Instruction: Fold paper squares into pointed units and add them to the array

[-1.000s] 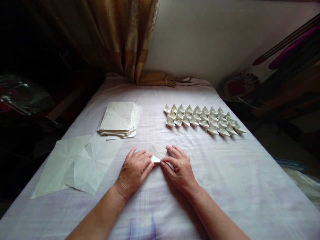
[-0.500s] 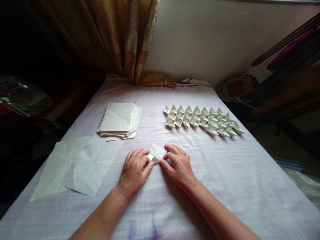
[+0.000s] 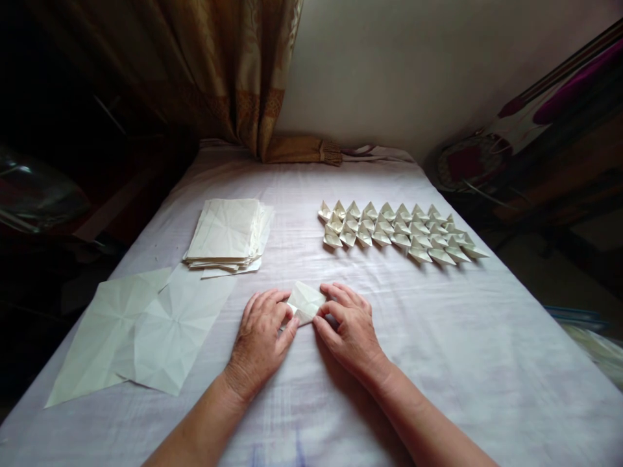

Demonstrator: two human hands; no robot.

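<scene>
A small piece of folded white paper (image 3: 305, 301) lies on the cloth-covered surface between my hands, one corner pointing away from me. My left hand (image 3: 265, 331) pinches its left edge, thumb near the lower corner. On the opposite side my right hand (image 3: 348, 321) grips the right edge with thumb and index finger, its other fingers bent above. Part of the paper's sides is hidden under the fingertips. Beyond the right hand stand several rows of small folded paper boats (image 3: 389, 230). A stack of creased paper sheets (image 3: 224, 230) lies beyond the left hand.
Two large creased sheets (image 3: 178, 324) overlap at the left of the pale cloth (image 3: 438, 363). A gold curtain (image 3: 263, 84) hangs down to the far edge, against a wall (image 3: 379, 78). Dark clutter lies past both side edges.
The folded paper's lower part, a separate slanted flap before, now looks like a flatter diamond shape. Both hands stay on it with slight finger shifts. The camera view has shifted a little.
</scene>
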